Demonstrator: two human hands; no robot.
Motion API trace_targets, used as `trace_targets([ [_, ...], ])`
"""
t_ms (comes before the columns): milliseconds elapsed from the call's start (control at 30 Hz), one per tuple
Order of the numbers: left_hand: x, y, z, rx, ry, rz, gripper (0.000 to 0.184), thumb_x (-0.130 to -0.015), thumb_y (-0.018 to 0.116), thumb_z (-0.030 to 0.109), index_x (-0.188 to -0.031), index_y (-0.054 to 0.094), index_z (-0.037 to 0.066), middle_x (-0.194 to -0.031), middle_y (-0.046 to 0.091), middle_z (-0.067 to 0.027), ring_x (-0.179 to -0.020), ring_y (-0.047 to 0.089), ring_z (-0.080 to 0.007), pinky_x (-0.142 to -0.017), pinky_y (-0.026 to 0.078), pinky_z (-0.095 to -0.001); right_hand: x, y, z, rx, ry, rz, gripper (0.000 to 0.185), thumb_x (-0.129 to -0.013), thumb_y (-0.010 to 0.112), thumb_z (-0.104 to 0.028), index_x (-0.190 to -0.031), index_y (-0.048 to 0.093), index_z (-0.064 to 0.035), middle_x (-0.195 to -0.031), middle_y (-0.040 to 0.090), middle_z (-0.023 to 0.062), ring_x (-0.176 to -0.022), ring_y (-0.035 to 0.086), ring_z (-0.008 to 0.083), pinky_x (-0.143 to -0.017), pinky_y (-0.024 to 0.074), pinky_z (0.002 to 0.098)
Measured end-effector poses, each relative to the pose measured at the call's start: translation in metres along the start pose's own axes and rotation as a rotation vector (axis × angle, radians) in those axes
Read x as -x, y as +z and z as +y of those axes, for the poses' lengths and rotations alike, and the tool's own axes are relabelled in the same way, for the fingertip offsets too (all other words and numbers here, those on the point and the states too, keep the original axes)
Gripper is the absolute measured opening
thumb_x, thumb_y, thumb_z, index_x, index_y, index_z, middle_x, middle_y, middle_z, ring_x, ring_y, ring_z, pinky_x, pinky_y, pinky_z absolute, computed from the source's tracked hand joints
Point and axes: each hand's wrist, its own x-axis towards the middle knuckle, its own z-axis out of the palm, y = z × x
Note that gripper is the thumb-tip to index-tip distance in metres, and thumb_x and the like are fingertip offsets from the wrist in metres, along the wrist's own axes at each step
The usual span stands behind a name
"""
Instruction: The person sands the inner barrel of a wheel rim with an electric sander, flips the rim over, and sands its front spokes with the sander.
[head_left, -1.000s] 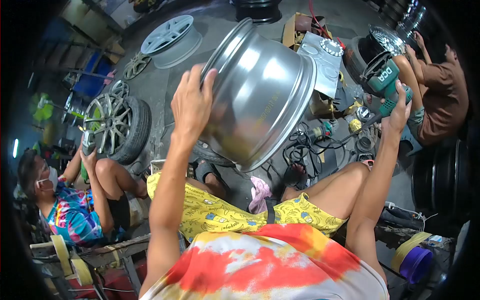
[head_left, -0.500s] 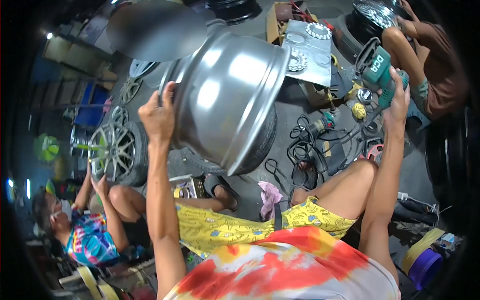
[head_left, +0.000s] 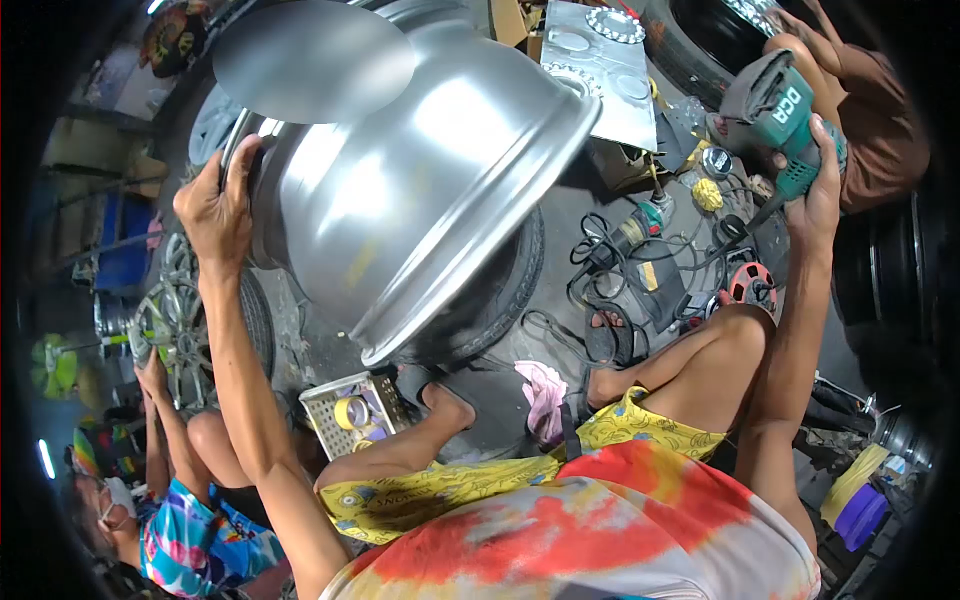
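My left hand is closed on the edge of a shiny silver wheel rim, which leans tilted above a black tire. The tire partly shows beneath it, and a grey blur covers the rim's upper left. Off to the right, my right hand grips a green corded power sander marked DCA, raised and apart from the rim. Its dark pad side faces up and left.
A second green power tool lies among tangled black cords. A basket with tape rolls and a pink cloth are near my legs. One co-worker sits at left by a spoked wheel; another is at right.
The rim has turned and tilted, its lower edge swinging left and down. My left hand has moved left and up with it. My right hand has shifted slightly right with the sander, which has rotated.
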Motion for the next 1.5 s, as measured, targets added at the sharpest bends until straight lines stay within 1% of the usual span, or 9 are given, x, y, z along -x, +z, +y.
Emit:
trace_targets([
  [100, 0.044, -0.014, 0.014, -0.011, -0.015, 0.018, 0.022, -0.101, 0.073, 0.024, -0.104, 0.081, 0.003, -0.072, 0.066, -0.0203, -0.051, 0.055, -0.0230, -0.056, 0.044, -0.0323, -0.012, -0.004, -0.001, -0.043, -0.004, -0.076, 0.026, -0.101, 0.071, -0.025, -0.119, 0.066, -0.0065, -0.111, 0.071, 0.0047, -0.096, 0.067, 0.0133, -0.065, 0.0506, 0.0271],
  [167, 0.094, -0.024, 0.025, -0.055, -0.042, 0.032, 0.030, -0.093, 0.078, 0.030, -0.079, 0.071, 0.005, -0.064, 0.054, -0.0188, -0.053, 0.055, -0.0360, -0.053, 0.043, -0.0393, -0.018, -0.007, 0.000, -0.091, -0.003, -0.076, 0.025, -0.104, 0.068, -0.027, -0.119, 0.065, -0.0070, -0.111, 0.071, 0.0053, -0.094, 0.065, 0.0144, -0.066, 0.0505, 0.0286],
  [300, 0.187, -0.052, 0.061, 0.231, -0.115, -0.180, 0.036, -0.085, 0.087, 0.031, -0.076, 0.067, 0.002, -0.063, 0.055, -0.0151, -0.053, 0.056, -0.0341, -0.051, 0.043, -0.0403, -0.028, -0.003, 0.007, -0.259, 0.121, -0.046, 0.031, -0.104, 0.065, -0.030, -0.123, 0.063, -0.0052, -0.112, 0.068, 0.0096, -0.090, 0.062, 0.0219, -0.065, 0.0487, 0.0321],
  [467, 0.155, -0.059, 0.106, 0.292, -0.208, -0.241, 0.035, -0.093, 0.081, 0.026, -0.076, 0.064, 0.000, -0.064, 0.056, -0.0147, -0.052, 0.052, -0.0316, -0.052, 0.043, -0.0403, -0.025, 0.014, 0.016, -0.307, 0.176, -0.072, 0.034, -0.104, 0.061, -0.034, -0.123, 0.063, -0.0064, -0.113, 0.068, 0.0099, -0.088, 0.061, 0.0235, -0.064, 0.0479, 0.0331],
  [667, 0.165, -0.048, 0.143, 0.357, -0.056, -0.395, 0.043, -0.090, 0.085, 0.032, -0.073, 0.057, 0.003, -0.065, 0.056, -0.0139, -0.057, 0.059, -0.0356, -0.053, 0.046, -0.0436, -0.001, 0.015, -0.011, -0.321, 0.051, -0.210, 0.028, -0.104, 0.062, -0.030, -0.121, 0.065, -0.0086, -0.112, 0.070, 0.0050, -0.092, 0.063, 0.0184, -0.065, 0.0497, 0.0322],
  [933, 0.193, -0.011, 0.220, 0.420, 0.217, -0.524, 0.025, -0.077, 0.080, 0.016, -0.087, 0.058, 0.006, -0.075, 0.057, -0.0097, -0.065, 0.064, -0.0313, -0.057, 0.053, -0.0424, 0.017, 0.011, -0.015, -0.266, 0.133, -0.114, 0.027, -0.103, 0.063, -0.033, -0.118, 0.066, -0.0109, -0.110, 0.072, 0.0033, -0.096, 0.066, 0.0156, -0.067, 0.0499, 0.0331],
  [1067, 0.220, 0.005, 0.254, 0.410, 0.260, -0.739, 0.044, -0.065, 0.084, 0.016, -0.097, 0.056, 0.006, -0.088, 0.061, -0.0100, -0.081, 0.066, -0.0320, -0.068, 0.055, -0.0447, 0.022, -0.002, -0.021, -0.243, 0.086, -0.197, 0.026, -0.103, 0.062, -0.033, -0.114, 0.067, -0.0105, -0.107, 0.074, 0.0034, -0.091, 0.067, 0.0157, -0.067, 0.0501, 0.0339],
  [1300, 0.286, 0.043, 0.276, 0.241, 0.402, -0.942, 0.031, -0.081, 0.076, 0.022, -0.103, 0.060, 0.007, -0.100, 0.061, -0.0094, -0.092, 0.067, -0.0280, -0.071, 0.055, -0.0398, 0.025, -0.012, -0.025, -0.253, 0.070, -0.240, 0.024, -0.105, 0.060, -0.031, -0.114, 0.067, -0.0105, -0.106, 0.074, 0.0028, -0.091, 0.068, 0.0151, -0.067, 0.0503, 0.0329],
  [1500, 0.317, 0.050, 0.266, 0.189, 0.397, -1.030, 0.039, -0.076, 0.080, 0.019, -0.106, 0.057, 0.010, -0.105, 0.059, -0.0078, -0.102, 0.063, -0.0270, -0.078, 0.054, -0.0402, 0.025, -0.006, -0.021, -0.238, 0.067, -0.192, 0.024, -0.102, 0.063, -0.033, -0.112, 0.067, -0.0112, -0.103, 0.073, 0.0019, -0.085, 0.067, 0.0159, -0.067, 0.0509, 0.0345],
])
